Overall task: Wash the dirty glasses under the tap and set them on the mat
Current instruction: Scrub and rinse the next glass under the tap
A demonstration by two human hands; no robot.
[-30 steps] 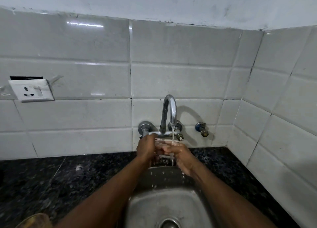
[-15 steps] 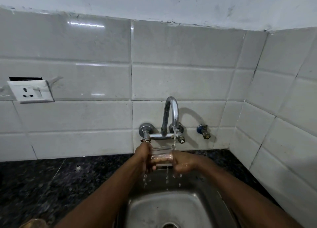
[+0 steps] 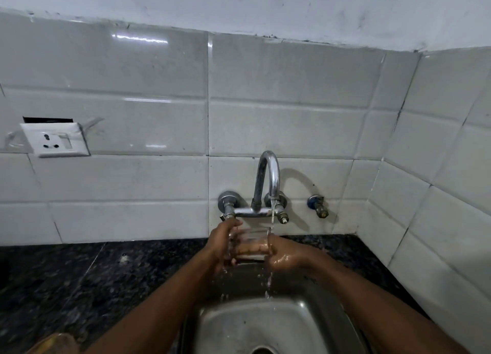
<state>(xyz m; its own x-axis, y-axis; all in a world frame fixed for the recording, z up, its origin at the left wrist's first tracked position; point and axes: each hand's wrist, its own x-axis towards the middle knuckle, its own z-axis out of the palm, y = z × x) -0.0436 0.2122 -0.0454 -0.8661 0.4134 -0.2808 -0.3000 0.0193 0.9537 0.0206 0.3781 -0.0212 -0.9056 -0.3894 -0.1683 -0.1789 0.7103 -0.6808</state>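
One glass (image 3: 249,243) was in view for certain, upright just below the centre of the frame, between both hands and above the sink (image 3: 265,324). The left hand (image 3: 221,243) curled round its left wall, fingers wrapped to the far side. The right hand (image 3: 285,256), wet and shiny, gripped the right wall and base. Water (image 3: 272,215) from the tap (image 3: 268,178) struck the glass's right rim and ran down past the right hand into the sink.

To rinse it well, I judged the mouth should sit squarely under the stream, and the glass be turned so every side got wet, then tipped to empty. Wet glass would likely be slippery, so a firm two-handed grip suited.

Counted: two hands, one tap with one stream, one small valve (image 3: 318,207) right of it, one sink, one socket (image 3: 54,140) at the left of the frame, one dark surface (image 3: 79,274). A brownish thing (image 3: 53,343) at the lower left edge might have been a second glass, but it was too cropped to tell. No mat showed.
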